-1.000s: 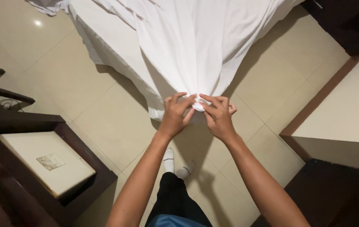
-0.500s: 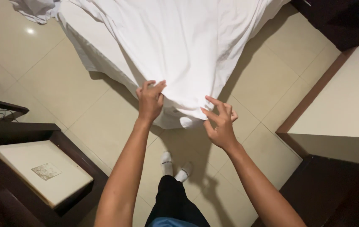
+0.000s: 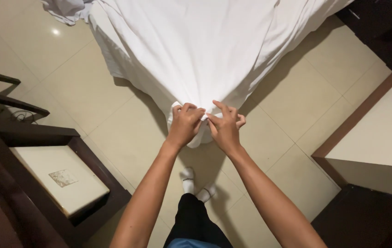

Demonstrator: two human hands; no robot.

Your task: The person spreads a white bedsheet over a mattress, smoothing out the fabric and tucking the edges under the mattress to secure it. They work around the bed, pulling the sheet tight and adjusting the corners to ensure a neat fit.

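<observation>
Both hands, left [image 3: 185,125] and right [image 3: 224,127], have fingers clamped on the sheet [image 3: 196,50] corner, just off the bed's [image 3: 106,34] foot (above the socks). Best keep the bunch tight and tension even.

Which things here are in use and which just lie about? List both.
In use:
- white sheet, its corner bunched
- left hand, gripping the corner
- right hand, pinching the same corner

Lying about:
- dark wooden chair with a cream seat
- crumpled white cloth on the floor
- counter with a dark edge
- tiled floor
</observation>
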